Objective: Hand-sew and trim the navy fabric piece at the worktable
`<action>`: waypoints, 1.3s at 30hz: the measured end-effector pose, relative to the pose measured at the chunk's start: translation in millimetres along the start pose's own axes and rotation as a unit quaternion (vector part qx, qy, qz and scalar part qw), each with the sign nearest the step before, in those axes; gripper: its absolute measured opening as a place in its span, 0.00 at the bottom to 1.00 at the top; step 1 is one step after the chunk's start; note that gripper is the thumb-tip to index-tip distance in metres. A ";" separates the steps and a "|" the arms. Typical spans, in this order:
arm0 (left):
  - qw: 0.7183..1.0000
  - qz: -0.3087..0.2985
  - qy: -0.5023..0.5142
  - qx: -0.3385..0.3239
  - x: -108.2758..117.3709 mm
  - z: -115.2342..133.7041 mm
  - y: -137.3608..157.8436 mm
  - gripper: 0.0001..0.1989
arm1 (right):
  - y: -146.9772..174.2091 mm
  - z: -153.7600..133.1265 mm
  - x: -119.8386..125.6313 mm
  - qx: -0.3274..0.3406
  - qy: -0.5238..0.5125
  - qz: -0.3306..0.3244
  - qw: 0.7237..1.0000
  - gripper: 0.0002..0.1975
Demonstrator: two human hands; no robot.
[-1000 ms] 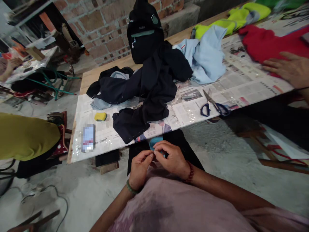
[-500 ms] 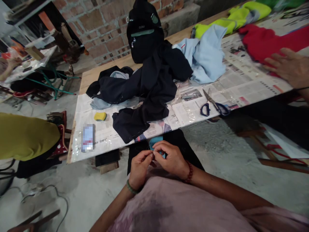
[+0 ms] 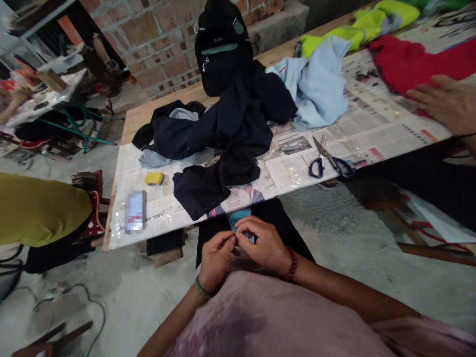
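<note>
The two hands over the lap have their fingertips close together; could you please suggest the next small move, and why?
Perhaps ease the right hand slightly aside with the left hand steady: their fingertips crowd together near the blue item, and anything between them is too small to make out.

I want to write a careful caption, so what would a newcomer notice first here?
Probably the heap of dark cloth on the newspaper-covered table, before the black bag. Next, the bright red cloth at far right, by another person's hand. At the near edge, the wearer's left hand and right hand meet at the fingertips.
</note>
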State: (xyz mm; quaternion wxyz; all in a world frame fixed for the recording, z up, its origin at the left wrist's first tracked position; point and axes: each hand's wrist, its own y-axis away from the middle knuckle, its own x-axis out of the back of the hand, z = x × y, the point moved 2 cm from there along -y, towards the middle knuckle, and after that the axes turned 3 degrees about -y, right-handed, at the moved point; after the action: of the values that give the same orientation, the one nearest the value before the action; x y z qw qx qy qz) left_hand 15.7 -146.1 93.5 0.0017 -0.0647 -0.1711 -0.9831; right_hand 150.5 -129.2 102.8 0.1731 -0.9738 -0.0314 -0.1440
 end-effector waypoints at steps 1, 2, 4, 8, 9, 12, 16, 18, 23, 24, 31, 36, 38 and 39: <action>1.000 0.003 -0.005 -0.004 0.2 0.2 0.3 0.07 | 0.1 0.1 0.0 -0.001 -0.001 0.000 1.000 0.05; 1.000 0.005 -0.008 -0.007 0.2 0.4 0.6 0.06 | 0.1 0.3 0.0 -0.001 -0.002 0.001 1.000 0.05; 1.000 0.006 -0.012 -0.011 0.1 0.7 1.1 0.06 | 0.3 0.6 -0.2 0.000 -0.004 0.002 1.000 0.05; 1.000 0.007 -0.016 -0.017 0.2 -0.8 0.8 0.06 | 0.5 1.5 -0.7 -0.002 -0.006 0.001 1.000 0.05; 1.000 0.007 -0.019 -0.020 0.3 -1.5 0.5 0.07 | 0.5 1.8 -0.8 -0.004 -0.007 0.000 1.000 0.05; 0.999 0.006 -0.036 -0.034 0.9 -2.9 -0.3 0.07 | 0.8 2.3 -0.7 -0.005 -0.009 -0.001 1.000 0.06; 0.996 0.012 -0.061 -0.062 1.1 -1.1 0.8 0.07 | 0.8 2.3 -0.4 0.001 -0.007 0.000 1.000 0.06; 0.994 0.017 -0.074 -0.073 1.1 0.6 1.9 0.07 | 0.6 1.6 -0.2 0.006 -0.008 0.000 1.000 0.06; 0.991 0.024 -0.101 -0.089 1.4 2.3 2.7 0.07 | 0.1 0.1 0.0 0.006 -0.007 -0.002 1.000 0.06; 0.990 0.024 -0.104 -0.090 1.5 2.2 2.6 0.07 | 0.1 0.1 0.0 0.006 -0.007 0.000 1.000 0.06; 0.989 0.016 -0.114 -0.087 1.3 3.5 3.1 0.08 | 0.4 1.7 -0.6 0.010 -0.011 0.005 1.000 0.05; 0.991 0.012 -0.104 -0.082 0.6 4.1 3.3 0.08 | 0.3 1.7 -0.4 0.012 -0.011 0.003 1.000 0.06; 0.992 0.008 -0.101 -0.078 0.2 4.8 3.5 0.08 | 0.4 2.2 -0.6 0.012 -0.014 -0.001 1.000 0.06; 0.992 0.007 -0.100 -0.076 0.0 5.2 3.6 0.08 | 0.5 2.5 -0.7 0.012 -0.015 -0.004 1.000 0.06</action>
State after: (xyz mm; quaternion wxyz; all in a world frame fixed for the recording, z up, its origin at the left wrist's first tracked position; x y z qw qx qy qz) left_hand 16.4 -147.7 99.6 -0.0133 -0.1636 -0.0943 -0.9819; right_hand 150.6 -128.8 100.1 0.1832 -0.9737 -0.0400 -0.1297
